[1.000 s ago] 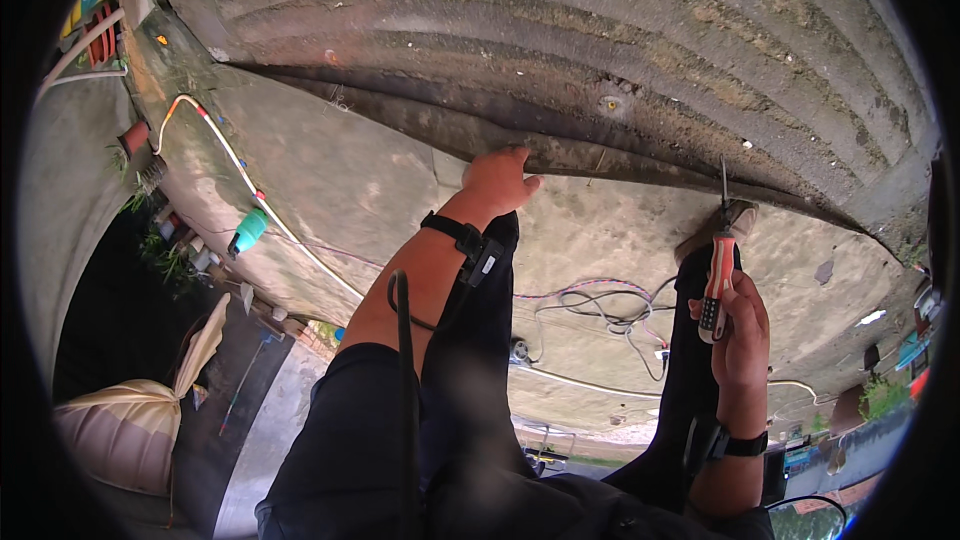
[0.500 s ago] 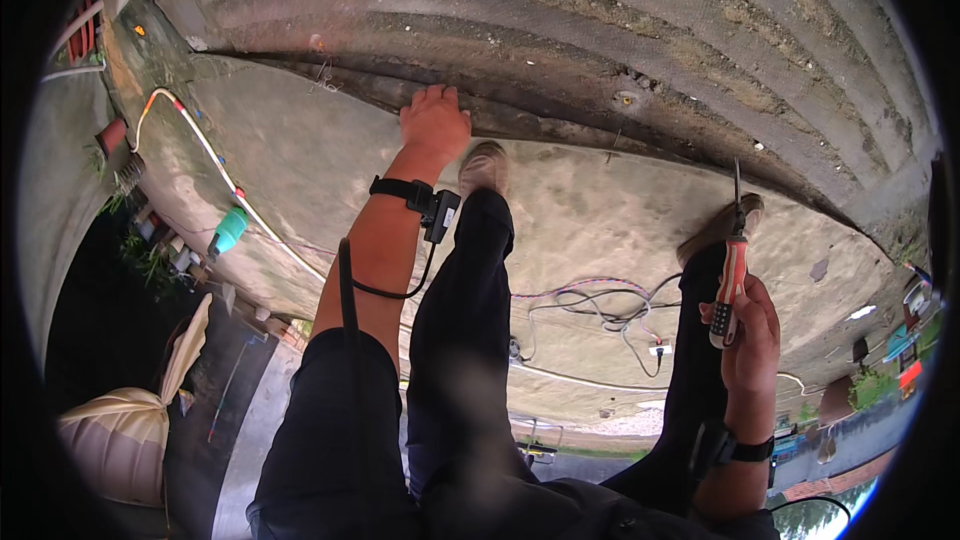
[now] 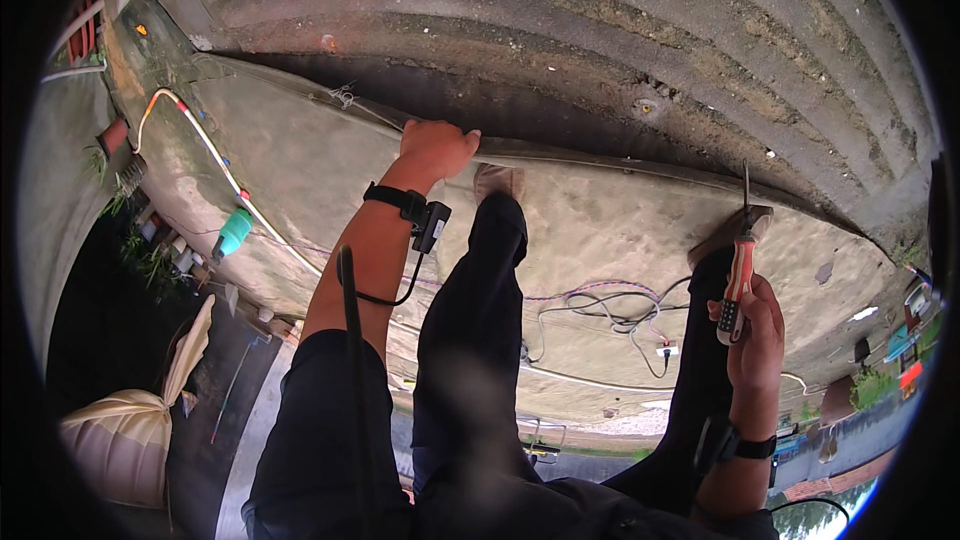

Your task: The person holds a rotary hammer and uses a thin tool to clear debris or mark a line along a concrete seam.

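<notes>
My left hand (image 3: 437,150) is closed over the raised grey edge (image 3: 560,155) of a long strip or sheet, its fingers curled around the far side. A dark gap shows between this edge and the ribbed grey surface (image 3: 560,15) beyond it. On the right, my right hand (image 3: 757,330) grips a screwdriver (image 3: 739,275) by its red handle with a dotted dark end. Its slim dark shaft points away from me, the tip close to the edge at the right. Whether the tip touches anything, I cannot tell.
Tangled cables (image 3: 610,310) with a small socket block (image 3: 667,350) lie between my legs. A pale hose (image 3: 205,140) and a green bottle-like object (image 3: 232,232) lie at left. Near the lower left is a tied beige cloth bundle (image 3: 125,435). My shoes (image 3: 498,180) stand close to the edge.
The edge under my left hand has come up towards me, and the dark gap behind it is wider. My left fingers have curled around it. The screwdriver has shifted slightly right and nearer.
</notes>
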`<state>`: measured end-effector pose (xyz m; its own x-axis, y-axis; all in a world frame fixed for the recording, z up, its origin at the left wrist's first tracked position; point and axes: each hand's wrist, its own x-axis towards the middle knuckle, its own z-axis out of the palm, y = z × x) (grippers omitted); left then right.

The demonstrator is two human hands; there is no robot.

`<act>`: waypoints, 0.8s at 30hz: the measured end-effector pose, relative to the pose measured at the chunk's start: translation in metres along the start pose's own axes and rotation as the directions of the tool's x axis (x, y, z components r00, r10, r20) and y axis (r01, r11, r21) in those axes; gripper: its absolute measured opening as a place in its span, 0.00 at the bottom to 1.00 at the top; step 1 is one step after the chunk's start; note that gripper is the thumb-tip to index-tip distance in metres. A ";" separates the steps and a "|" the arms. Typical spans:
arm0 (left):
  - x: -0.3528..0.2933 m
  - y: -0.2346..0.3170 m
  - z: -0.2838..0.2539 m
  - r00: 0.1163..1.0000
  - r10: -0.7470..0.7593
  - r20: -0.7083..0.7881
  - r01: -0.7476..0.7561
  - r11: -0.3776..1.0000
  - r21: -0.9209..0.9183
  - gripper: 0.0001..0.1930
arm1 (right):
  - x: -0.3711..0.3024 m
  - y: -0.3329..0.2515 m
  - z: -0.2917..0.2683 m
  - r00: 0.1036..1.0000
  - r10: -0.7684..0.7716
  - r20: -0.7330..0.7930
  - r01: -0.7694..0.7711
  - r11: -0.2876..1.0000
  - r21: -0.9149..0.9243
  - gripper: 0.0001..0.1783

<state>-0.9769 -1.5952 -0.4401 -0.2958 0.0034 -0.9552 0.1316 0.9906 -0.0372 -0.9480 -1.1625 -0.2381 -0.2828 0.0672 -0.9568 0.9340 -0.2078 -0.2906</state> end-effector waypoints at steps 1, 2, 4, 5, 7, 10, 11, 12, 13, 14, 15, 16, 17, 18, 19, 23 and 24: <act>0.003 0.000 -0.004 0.999 0.006 0.034 -0.006 1.000 -0.004 0.31 | 0.000 0.001 0.000 1.000 0.001 0.006 -0.002 1.000 0.012 0.18; 0.007 -0.002 0.000 0.998 0.000 -0.057 -0.001 1.000 -0.006 0.30 | 0.001 0.002 0.000 1.000 0.003 0.012 -0.003 1.000 0.023 0.18; 0.012 -0.005 0.017 0.973 -0.011 -0.232 0.008 1.000 -0.014 0.28 | 0.002 0.003 0.000 1.000 0.005 0.023 -0.005 1.000 0.015 0.18; 0.015 -0.005 0.025 0.947 -0.026 -0.319 0.015 0.999 -0.039 0.27 | 0.003 0.004 0.000 1.000 0.006 0.030 -0.007 1.000 0.010 0.18; 0.018 0.000 0.031 0.872 -0.063 -0.486 0.019 0.995 -0.093 0.24 | 0.004 0.005 0.002 1.000 0.005 0.026 -0.005 1.000 0.001 0.17; 0.024 0.006 0.030 0.808 -0.079 -0.584 -0.021 0.987 -0.162 0.19 | 0.005 0.005 0.010 1.000 0.011 0.026 -0.011 1.000 -0.006 0.15; 0.025 0.009 0.029 0.761 -0.083 -0.644 -0.050 0.981 -0.186 0.17 | 0.005 0.005 0.014 1.000 0.015 0.027 -0.014 1.000 -0.008 0.14; 0.026 0.013 0.025 0.707 -0.089 -0.702 -0.082 0.975 -0.207 0.17 | 0.005 0.005 0.015 1.000 0.020 0.019 -0.019 1.000 -0.013 0.14; 0.026 0.017 0.022 0.648 -0.098 -0.755 -0.116 0.968 -0.224 0.16 | 0.006 0.007 0.015 1.000 0.025 0.012 -0.024 1.000 -0.018 0.14; 0.025 0.020 0.019 0.635 -0.085 -0.768 -0.139 0.965 -0.222 0.16 | 0.007 0.009 0.016 1.000 0.029 0.004 -0.029 0.999 -0.023 0.14; 0.024 0.022 0.018 0.620 -0.073 -0.781 -0.159 0.963 -0.217 0.16 | 0.008 0.011 0.016 0.999 0.031 0.007 -0.031 0.999 -0.025 0.14; 0.021 0.022 0.016 0.605 -0.061 -0.794 -0.179 0.961 -0.210 0.16 | 0.010 0.012 0.017 0.999 0.033 0.011 -0.033 0.999 -0.027 0.13; 0.017 0.022 0.016 0.645 -0.053 -0.762 -0.192 0.954 -0.229 0.18 | 0.011 0.013 0.018 0.999 0.035 0.014 -0.035 0.999 -0.029 0.13; 0.016 0.022 0.019 0.624 -0.059 -0.779 -0.195 0.954 -0.229 0.19 | 0.011 0.014 0.020 0.999 0.032 0.012 -0.031 0.999 -0.041 0.13; 0.015 0.022 0.022 0.603 -0.065 -0.795 -0.199 0.953 -0.228 0.20 | 0.012 0.015 0.022 1.000 0.029 0.011 -0.028 0.998 -0.052 0.13; 0.008 0.016 0.027 0.628 -0.233 -0.742 -0.187 0.881 -0.435 0.24 | 0.017 0.017 0.032 0.999 0.030 0.022 -0.027 0.990 -0.142 0.12; 0.008 0.012 0.029 0.641 -0.235 -0.730 -0.160 0.890 -0.428 0.24 | 0.019 0.020 0.032 1.000 0.000 0.014 0.003 0.981 -0.192 0.12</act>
<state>-0.9500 -1.5871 -0.4568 -0.9117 -0.1312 -0.3894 -0.2401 0.9392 0.2456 -0.9418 -1.1964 -0.2623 -0.2862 0.0535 -0.9567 0.9577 -0.0160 -0.2874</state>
